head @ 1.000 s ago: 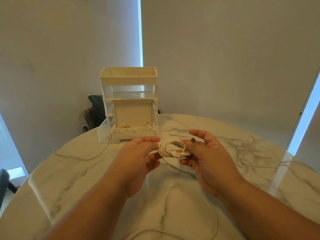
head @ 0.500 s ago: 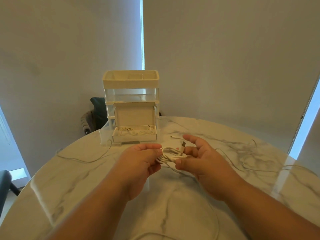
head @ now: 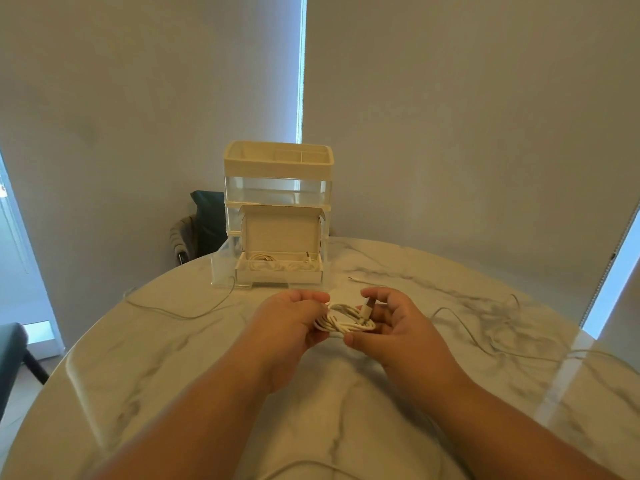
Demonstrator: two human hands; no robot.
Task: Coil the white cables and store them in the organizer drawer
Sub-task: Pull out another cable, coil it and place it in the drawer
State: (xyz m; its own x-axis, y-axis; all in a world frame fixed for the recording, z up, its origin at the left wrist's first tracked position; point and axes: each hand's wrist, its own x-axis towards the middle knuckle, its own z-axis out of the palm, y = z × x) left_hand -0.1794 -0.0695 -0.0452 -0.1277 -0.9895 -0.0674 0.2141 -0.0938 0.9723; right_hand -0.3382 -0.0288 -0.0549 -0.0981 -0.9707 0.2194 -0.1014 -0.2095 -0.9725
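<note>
1. White and wound into tight loops, the coiled cable [head: 346, 323] hangs just above the marbled stone bench [head: 166, 362], directly in front of the cream plastic organizer with clear tiers [head: 277, 168] and well apart from it.
2. The left hand [head: 287, 327] grips the coil's left side, its fingers [head: 304, 296] curled round the loops.
3. The right hand [head: 401, 330] holds the coil's right side, thumb under and fingers [head: 384, 296] bent over it; the cable's plug [head: 367, 304] sticks up between them.
4. The organizer's clear bottom drawer [head: 221, 268] stands pulled out toward the hands.
5. Inside that drawer sits a white box [head: 280, 277] with its lid [head: 280, 230] raised upright; more coiled white cables [head: 266, 265] lie in it.
6. A thin loose cable [head: 187, 318] curves over the bench from the organizer's front left corner.
7. To the organizer's right, a tangle of thin loose cables [head: 502, 317] lies spread on the bench, and a short cable end [head: 360, 279] lies nearer the drawer.
8. A dark chair [head: 207, 220] stands behind the organizer, on its left.
</note>
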